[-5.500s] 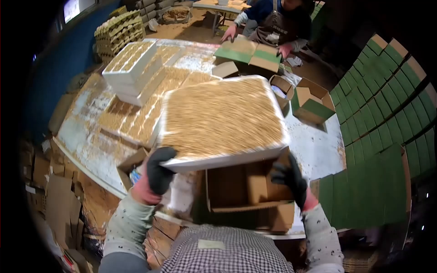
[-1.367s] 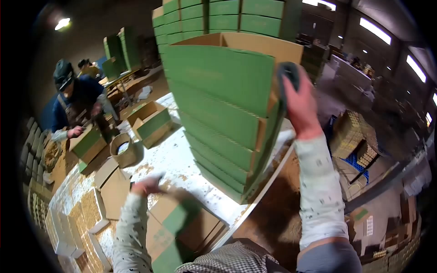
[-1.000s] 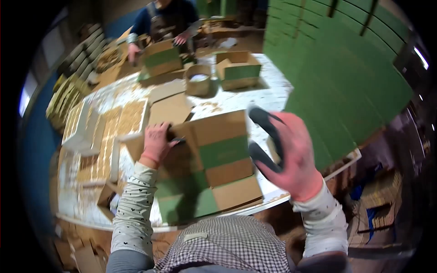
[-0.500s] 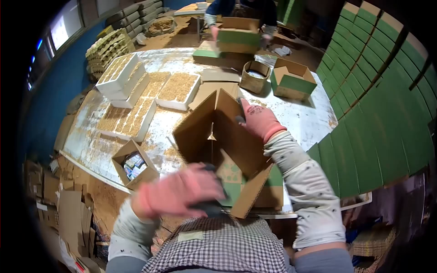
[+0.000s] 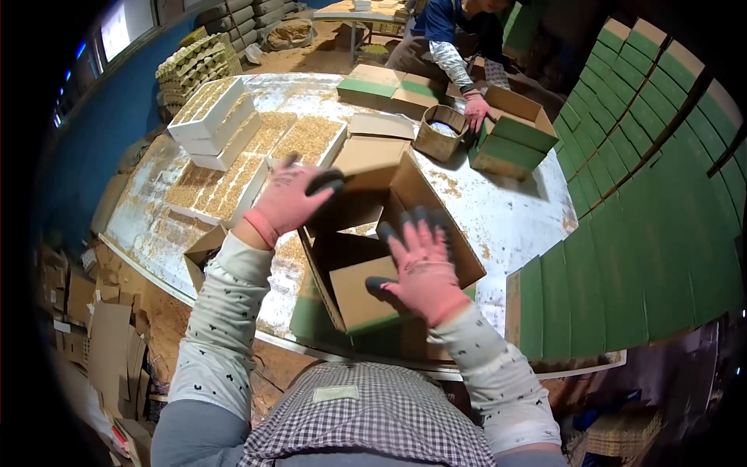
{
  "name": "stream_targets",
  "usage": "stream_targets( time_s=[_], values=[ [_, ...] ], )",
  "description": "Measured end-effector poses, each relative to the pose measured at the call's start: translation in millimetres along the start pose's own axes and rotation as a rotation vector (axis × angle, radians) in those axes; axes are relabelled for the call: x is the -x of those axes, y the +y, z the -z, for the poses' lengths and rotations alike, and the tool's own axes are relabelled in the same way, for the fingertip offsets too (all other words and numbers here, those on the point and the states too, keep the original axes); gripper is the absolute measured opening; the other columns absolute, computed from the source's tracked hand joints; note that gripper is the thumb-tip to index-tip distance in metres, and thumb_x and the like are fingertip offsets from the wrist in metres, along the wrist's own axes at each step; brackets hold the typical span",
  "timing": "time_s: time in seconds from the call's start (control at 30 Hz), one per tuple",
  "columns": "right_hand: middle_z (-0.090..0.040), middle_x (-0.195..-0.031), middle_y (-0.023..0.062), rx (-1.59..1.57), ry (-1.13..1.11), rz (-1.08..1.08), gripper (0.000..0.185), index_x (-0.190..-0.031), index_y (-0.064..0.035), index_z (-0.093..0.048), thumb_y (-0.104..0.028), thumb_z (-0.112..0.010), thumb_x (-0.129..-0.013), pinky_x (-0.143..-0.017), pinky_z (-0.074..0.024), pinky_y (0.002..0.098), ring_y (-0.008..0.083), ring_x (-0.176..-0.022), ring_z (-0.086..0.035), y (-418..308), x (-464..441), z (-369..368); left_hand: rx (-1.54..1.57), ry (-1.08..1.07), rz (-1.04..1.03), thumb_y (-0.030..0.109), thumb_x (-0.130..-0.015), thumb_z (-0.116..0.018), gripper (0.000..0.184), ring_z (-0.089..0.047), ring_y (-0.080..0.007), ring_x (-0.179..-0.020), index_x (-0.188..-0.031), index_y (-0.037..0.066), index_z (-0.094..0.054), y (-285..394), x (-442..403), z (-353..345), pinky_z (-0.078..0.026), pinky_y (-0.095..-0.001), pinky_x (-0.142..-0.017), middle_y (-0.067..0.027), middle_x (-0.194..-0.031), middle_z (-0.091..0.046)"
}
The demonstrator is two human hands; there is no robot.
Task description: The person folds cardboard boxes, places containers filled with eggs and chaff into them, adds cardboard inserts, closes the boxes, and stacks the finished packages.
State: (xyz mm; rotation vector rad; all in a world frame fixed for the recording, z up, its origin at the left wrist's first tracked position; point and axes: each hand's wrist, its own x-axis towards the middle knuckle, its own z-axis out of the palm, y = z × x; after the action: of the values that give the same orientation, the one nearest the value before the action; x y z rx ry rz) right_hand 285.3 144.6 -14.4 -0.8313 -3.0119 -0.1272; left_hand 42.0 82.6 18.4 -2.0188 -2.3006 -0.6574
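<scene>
In front of me stands a brown cardboard box (image 5: 449,226), open at the top, with one flap (image 5: 366,294) folded into it on my side. My left hand (image 5: 292,196), in a pink glove with dark fingertips, is at the box's far left edge, thumb and fingers apart. Over the near right part of the box, my right hand (image 5: 424,272) has its gloved fingers spread and slightly blurred. Whether its palm touches the flap I cannot tell. Green-and-brown cardboard (image 5: 311,315) shows under the box.
White trays of straw-coloured filling (image 5: 206,109) stand on the left of the white table (image 5: 533,226). Green cartons (image 5: 622,257) are stacked at the right. Across the table, a co-worker's gloved hand (image 5: 476,109) touches a green box (image 5: 513,132) beside a round container (image 5: 437,134).
My left hand has moved up and away to the box's far left edge. My right hand has come from the far rim to over the box. The box has turned; the flap lies inward.
</scene>
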Motion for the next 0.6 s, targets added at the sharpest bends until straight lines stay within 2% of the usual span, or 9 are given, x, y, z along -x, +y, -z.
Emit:
stream_targets(
  time_s=[0.1, 0.2, 0.27, 0.33, 0.37, 0.43, 0.47, 0.53, 0.6],
  values=[
    [-0.033, -0.141, 0.0183, -0.177, -0.581, 0.097, 0.074, -0.135, -0.0016, -0.036, -0.058, -0.038, -0.087, -0.110, -0.0150, 0.0463, 0.0335, -0.135, -0.023, 4, -11, -49, -0.152, -0.126, -0.279, 0.041, -0.080, -0.060, 0.029, -0.056, -0.0208, -0.104, -0.090, 0.014, -0.068, 30, -5, -9, -0.026, -0.0413, -0.106, -0.0035, -0.095, -0.065],
    [-0.052, -0.111, 0.0143, 0.100, -0.134, 0.256, 0.061, -0.128, -0.0020, -0.043, -0.043, -0.052, -0.084, -0.094, -0.0338, 0.0435, 0.0310, -0.106, -0.047, 19, 9, 34, -0.140, -0.193, -0.206, 0.046, -0.085, -0.049, 0.042, -0.057, -0.0230, -0.099, -0.084, 0.008, -0.067, 42, -33, -31, -0.024, -0.0384, -0.106, -0.0087, -0.091, -0.064],
    [-0.052, -0.095, 0.0135, -0.160, 0.067, -0.076, 0.054, -0.122, -0.0015, -0.048, -0.033, -0.056, -0.080, -0.084, -0.0376, 0.0422, 0.0285, -0.094, -0.048, 66, 19, 80, 0.214, 0.260, -0.267, 0.038, -0.085, -0.052, 0.035, -0.057, -0.0264, -0.096, -0.079, 0.006, -0.065, 44, -41, -90, -0.026, -0.0387, -0.105, -0.0092, -0.089, -0.064],
    [-0.054, -0.097, 0.0174, 0.135, 0.451, -0.350, 0.051, -0.124, -0.0002, -0.047, -0.029, -0.052, -0.082, -0.086, -0.0386, 0.0442, 0.0303, -0.100, -0.048, 108, 24, 18, 0.075, 0.263, -0.166, 0.023, -0.074, -0.060, 0.040, -0.045, -0.0328, -0.112, -0.109, 0.006, -0.056, 62, -26, -99, -0.023, -0.0477, -0.106, -0.0136, -0.117, -0.052],
    [-0.052, -0.110, 0.0213, 0.308, 0.423, -0.132, 0.050, -0.128, -0.0003, -0.043, -0.028, -0.046, -0.087, -0.092, -0.0371, 0.0474, 0.0326, -0.109, -0.046, 93, 20, 0, 0.110, 0.435, -0.136, 0.024, -0.072, -0.061, 0.048, -0.041, -0.0345, -0.116, -0.116, 0.007, -0.052, 65, -27, -92, -0.022, -0.0485, -0.106, -0.0150, -0.122, -0.048],
    [-0.044, -0.126, 0.0286, -0.016, 0.003, -0.197, 0.057, -0.131, 0.0037, -0.038, -0.032, -0.045, -0.088, -0.100, -0.0292, 0.0514, 0.0386, -0.119, -0.040, 19, 10, -22, 0.022, 0.587, -0.040, 0.030, -0.075, -0.060, 0.060, -0.034, -0.0385, -0.122, -0.129, 0.009, -0.043, 66, -26, -77, -0.019, -0.0483, -0.107, -0.0194, -0.129, -0.041],
    [-0.041, -0.129, 0.0310, -0.076, 0.195, -0.137, 0.056, -0.131, 0.0040, -0.038, -0.030, -0.046, -0.088, -0.099, -0.0329, 0.0494, 0.0403, -0.117, -0.043, 8, 16, -40, -0.164, 0.557, 0.006, 0.033, -0.077, -0.060, 0.054, -0.042, -0.0334, -0.117, -0.124, 0.008, -0.048, 59, -28, -84, -0.024, -0.0463, -0.104, -0.0167, -0.123, -0.049],
    [-0.040, -0.130, 0.0311, -0.456, 0.190, -0.177, 0.054, -0.132, 0.0007, -0.037, -0.028, -0.048, -0.088, -0.095, -0.0385, 0.0449, 0.0410, -0.110, -0.049, 26, 24, -66, -0.033, -0.070, 0.359, 0.038, -0.078, -0.059, 0.043, -0.054, -0.0276, -0.099, -0.109, 0.009, -0.058, 34, -24, -99, -0.037, -0.0421, -0.092, -0.0105, -0.101, -0.061],
    [-0.042, -0.128, 0.0308, -1.773, -0.113, -0.522, 0.056, -0.133, 0.0002, -0.035, -0.028, -0.050, -0.086, -0.087, -0.0455, 0.0417, 0.0374, -0.100, -0.056, 69, 42, -53, 0.046, 0.011, 0.295, 0.041, -0.081, -0.055, 0.038, -0.059, -0.0253, -0.086, -0.098, 0.008, -0.061, 21, -2, -83, -0.042, -0.0398, -0.079, -0.0063, -0.085, -0.063]
  ],
)
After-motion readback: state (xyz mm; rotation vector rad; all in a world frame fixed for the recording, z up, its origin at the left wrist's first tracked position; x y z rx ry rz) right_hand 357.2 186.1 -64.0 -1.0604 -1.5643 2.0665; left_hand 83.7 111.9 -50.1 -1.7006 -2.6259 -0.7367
